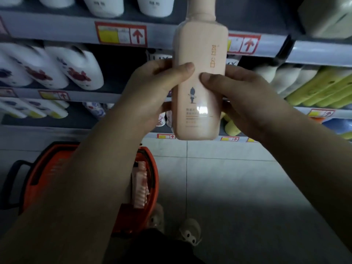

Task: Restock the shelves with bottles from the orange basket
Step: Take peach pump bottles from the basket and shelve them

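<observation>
Mid-restock: my left hand (152, 88) and right hand (245, 98) both grip the peach bottle (200, 80) upright before the shelves (57, 31), above the orange basket (45, 168); next, probably find its slot.

Peach bottle (200, 80) between both hands, upright

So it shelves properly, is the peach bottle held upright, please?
Upright: the peach bottle has its neck up, base down, left hand and right hand gripping it.

Dark trousers (152, 248), pale eye-spotted clogs (190, 233)
</observation>
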